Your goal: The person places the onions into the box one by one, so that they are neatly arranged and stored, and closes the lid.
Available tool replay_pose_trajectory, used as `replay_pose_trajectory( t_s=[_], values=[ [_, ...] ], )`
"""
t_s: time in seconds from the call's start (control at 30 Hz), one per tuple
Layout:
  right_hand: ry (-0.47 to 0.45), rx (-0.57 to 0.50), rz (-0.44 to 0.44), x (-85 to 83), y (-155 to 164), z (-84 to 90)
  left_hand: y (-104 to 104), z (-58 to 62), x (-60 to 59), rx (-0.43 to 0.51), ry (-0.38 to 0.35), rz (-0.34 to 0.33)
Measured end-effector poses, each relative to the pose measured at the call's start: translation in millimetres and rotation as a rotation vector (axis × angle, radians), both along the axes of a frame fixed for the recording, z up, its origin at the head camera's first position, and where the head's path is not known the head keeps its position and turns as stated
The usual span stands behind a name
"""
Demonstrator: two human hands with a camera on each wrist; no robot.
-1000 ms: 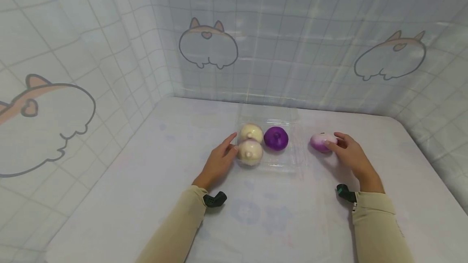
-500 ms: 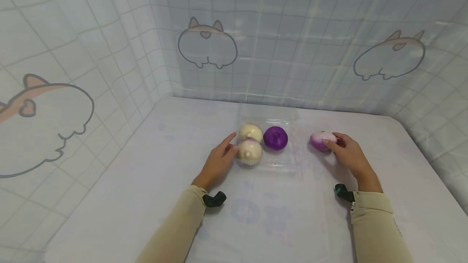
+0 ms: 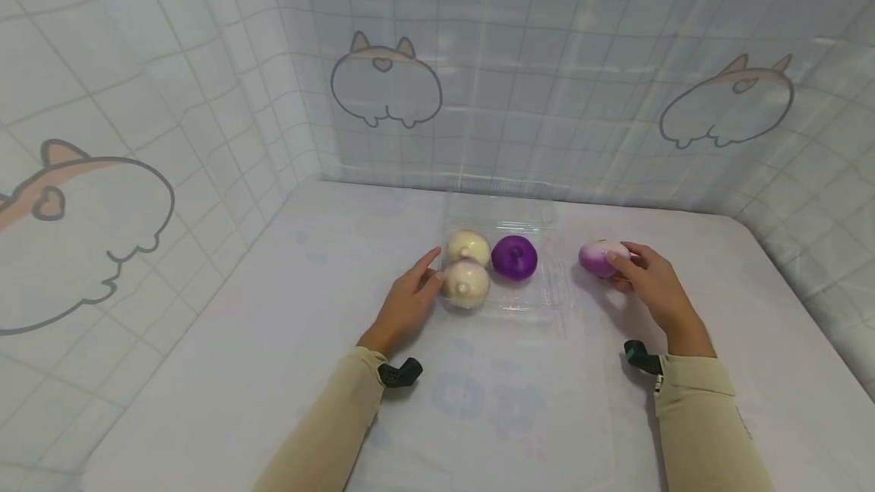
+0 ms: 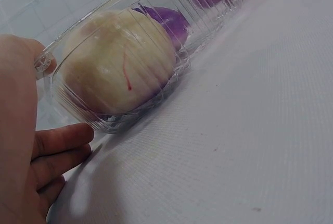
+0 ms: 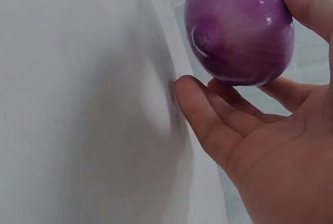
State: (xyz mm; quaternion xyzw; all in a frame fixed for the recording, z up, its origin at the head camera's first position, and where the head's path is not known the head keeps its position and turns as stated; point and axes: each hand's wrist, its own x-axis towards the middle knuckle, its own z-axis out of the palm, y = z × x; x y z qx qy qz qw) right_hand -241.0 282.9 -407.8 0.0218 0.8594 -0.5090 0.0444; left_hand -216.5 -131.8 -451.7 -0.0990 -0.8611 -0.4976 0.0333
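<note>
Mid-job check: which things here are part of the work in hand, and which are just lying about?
In hand:
- purple onion, gripped by the right hand
- clear tray, touched at its near-left end by the left hand
- two white onions and a dark purple onion in the tray

Lying about:
- white table cover
- cartoon-print backdrop

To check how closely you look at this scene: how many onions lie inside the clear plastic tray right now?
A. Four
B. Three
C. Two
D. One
B. The clear plastic tray holds two pale onions and one dark purple onion; the fourth, a light purple onion, is outside the tray, gripped by the right hand, while the left hand touches the tray's left side.
</note>
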Motion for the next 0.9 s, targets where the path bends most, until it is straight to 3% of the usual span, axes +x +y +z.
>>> replay_pose_trajectory(
  t_s=[0.27, 0.6, 0.8, 0.9],
  values=[
    [0.065, -0.230, 0.006, -0.6, -7, 6.5, 0, 1.8, 0.4, 0.002, -0.004, 0.002],
    [0.117, -0.398, -0.027, 2.8, -24, 17.3, -1, -1.5, -0.4, -0.003, -0.005, 0.014],
    [0.134, -0.417, -0.035, 2.3, -27, 17.6, 0, 0.1, -0.5, -0.014, -0.003, 0.008],
    [0.129, -0.375, -0.027, 3.0, -29, 20.0, 0, 1.1, -0.4, -0.020, -0.003, 0.006]
  ],
)
